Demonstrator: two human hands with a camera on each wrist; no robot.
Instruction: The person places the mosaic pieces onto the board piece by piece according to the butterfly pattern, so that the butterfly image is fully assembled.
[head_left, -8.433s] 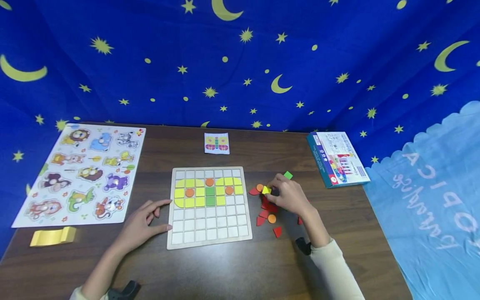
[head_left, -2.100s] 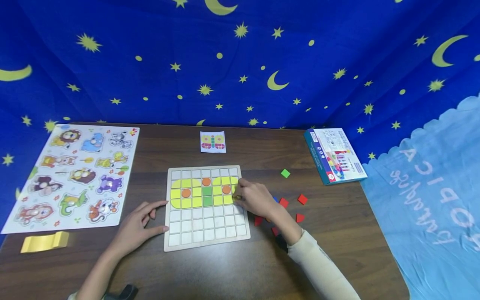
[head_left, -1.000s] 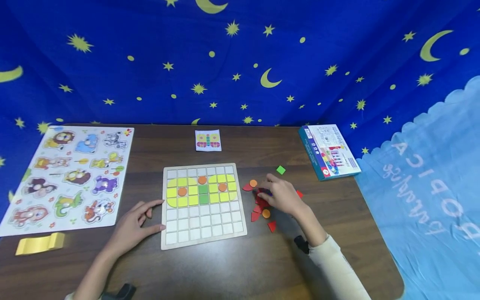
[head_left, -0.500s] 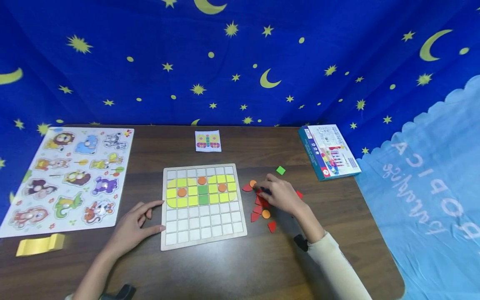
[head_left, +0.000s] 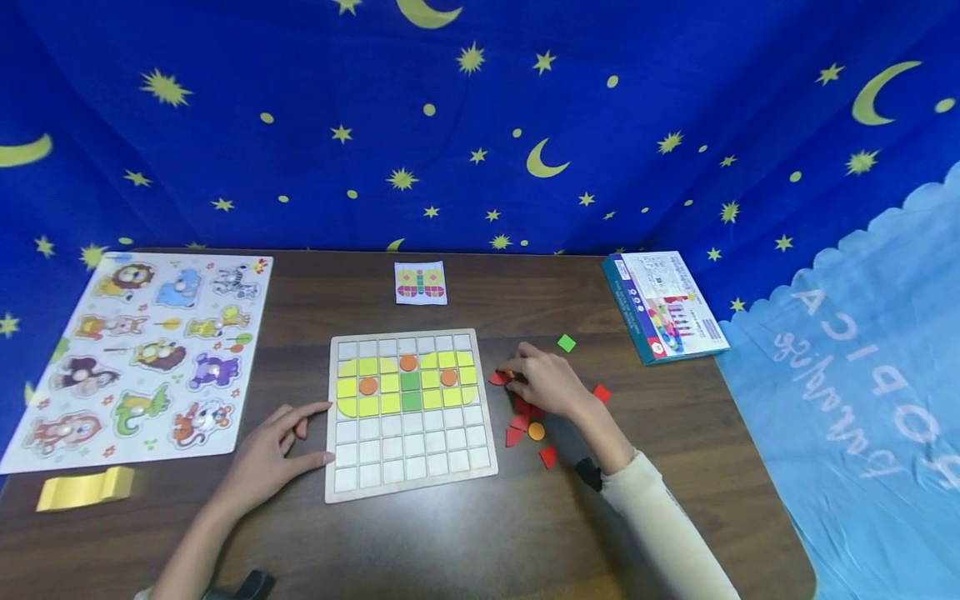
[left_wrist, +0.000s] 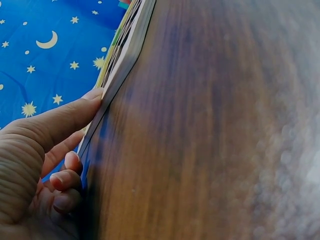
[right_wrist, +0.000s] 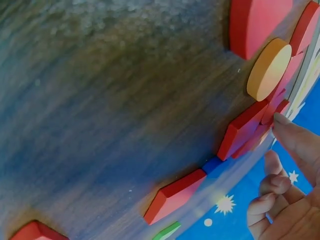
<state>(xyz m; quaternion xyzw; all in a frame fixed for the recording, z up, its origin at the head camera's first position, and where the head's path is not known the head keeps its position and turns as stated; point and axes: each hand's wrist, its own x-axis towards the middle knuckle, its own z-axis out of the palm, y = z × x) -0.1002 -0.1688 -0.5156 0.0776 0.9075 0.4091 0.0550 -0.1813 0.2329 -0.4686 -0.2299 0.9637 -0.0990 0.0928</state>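
Observation:
A wooden grid board (head_left: 408, 487) lies mid-table, bearing yellow tiles (head_left: 368, 405), green squares (head_left: 410, 392) and orange discs (head_left: 408, 362). My left hand (head_left: 266, 454) touches its left edge with forefinger and thumb; in the left wrist view the thumb (left_wrist: 75, 115) presses against the board's side (left_wrist: 120, 75). Right of the board, my right hand (head_left: 551, 383) pinches an orange disc, largely hidden by the fingers. Red pieces (head_left: 513, 436) lie under and beside it, with another orange disc (head_left: 536, 431). The right wrist view shows a thumb (right_wrist: 295, 137) close to the red pile (right_wrist: 242, 127).
A green square (head_left: 566, 342) and a red square (head_left: 602, 392) lie farther right. A butterfly pattern card (head_left: 420, 283) is behind the board. An animal puzzle (head_left: 150, 358) and a yellow block (head_left: 85, 489) are at left, a box (head_left: 666, 307) at back right.
A yellow corner tile that the right hand brought to the board now sits in its right side. The right hand returned to the loose pieces and has shifted slightly left onto the orange disc.

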